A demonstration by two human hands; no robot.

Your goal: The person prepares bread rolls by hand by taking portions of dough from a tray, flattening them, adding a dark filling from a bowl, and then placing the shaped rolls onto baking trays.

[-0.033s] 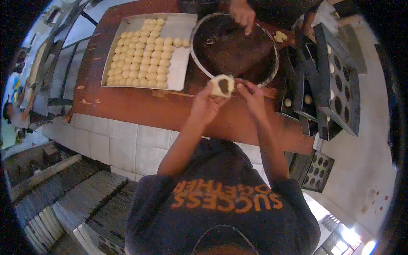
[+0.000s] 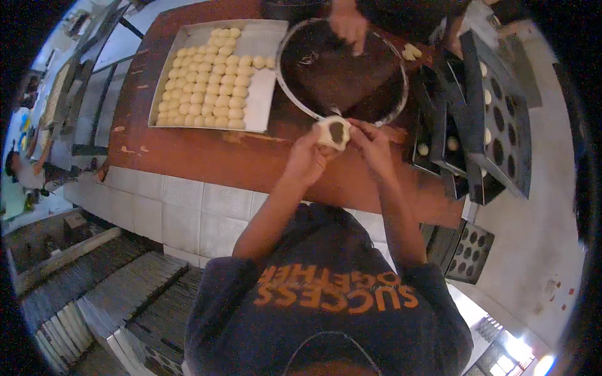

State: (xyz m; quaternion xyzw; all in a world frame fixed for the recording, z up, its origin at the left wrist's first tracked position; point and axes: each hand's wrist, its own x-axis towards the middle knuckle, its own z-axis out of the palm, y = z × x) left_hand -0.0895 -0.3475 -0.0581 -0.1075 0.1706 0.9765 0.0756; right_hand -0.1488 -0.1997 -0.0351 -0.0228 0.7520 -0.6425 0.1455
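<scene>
My left hand [image 2: 306, 155] cups a flattened piece of pale dough [image 2: 325, 135] with a dark brown filling [image 2: 337, 131] in its middle. My right hand [image 2: 375, 149] is closed, with its thumb and fingers pinched at the dough's right edge. Both hands are just in front of a large round basin [image 2: 405, 78] that holds a dark brown mass. Over the far side of this basin reaches another person's hand [image 2: 350, 28], fingers pointing down.
Left of the basin, a metal tray [image 2: 266, 37] carries rows of round dough balls [image 2: 213, 88]. Dark moulds with round holes [image 2: 501, 119] lean in a stack on the right, some with dough balls inside. A small dough scrap [image 2: 411, 52] lies on the reddish-brown table [image 2: 207, 147].
The dough in my left hand has shifted slightly right, and my right fingers now meet its edge. The other person's hand has moved a little left over the basin.
</scene>
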